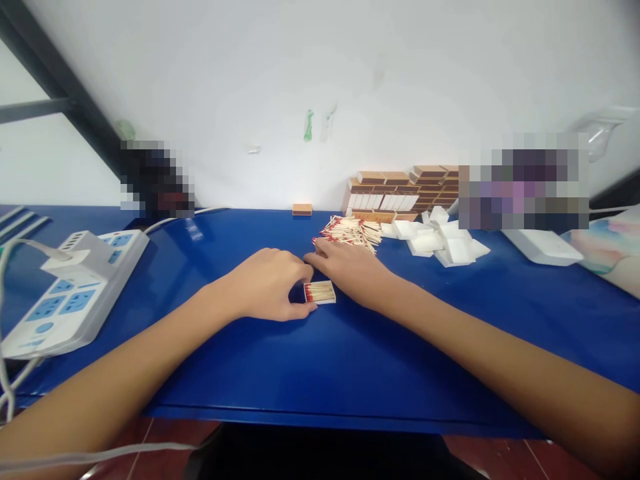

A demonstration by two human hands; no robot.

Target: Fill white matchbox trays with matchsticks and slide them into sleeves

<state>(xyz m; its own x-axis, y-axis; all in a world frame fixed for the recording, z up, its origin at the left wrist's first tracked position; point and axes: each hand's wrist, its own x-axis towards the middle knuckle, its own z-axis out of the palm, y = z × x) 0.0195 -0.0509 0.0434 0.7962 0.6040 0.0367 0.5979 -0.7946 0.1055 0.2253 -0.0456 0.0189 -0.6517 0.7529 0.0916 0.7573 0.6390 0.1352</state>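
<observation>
On the blue table lies a small white matchbox tray [327, 300] filled with matches, their red heads toward the left. My left hand [273, 283] grips its left end between thumb and curled forefinger. Just behind the tray, my right hand [347, 263] is bent over the near left edge of a loose pile of matches [353, 230]. Its fingers are drawn together, pointing left and close to the left fingertips. What they hold, if anything, is hidden by the hand. A few red match heads show beside the right knuckles.
Stacked matchboxes [433, 193] stand against the wall, with a single matchbox [302, 209] to their left. Empty white trays [445, 240] lie heaped right of the matches. A white power strip [95, 293] with cables sits at left, a white box [543, 247] at right.
</observation>
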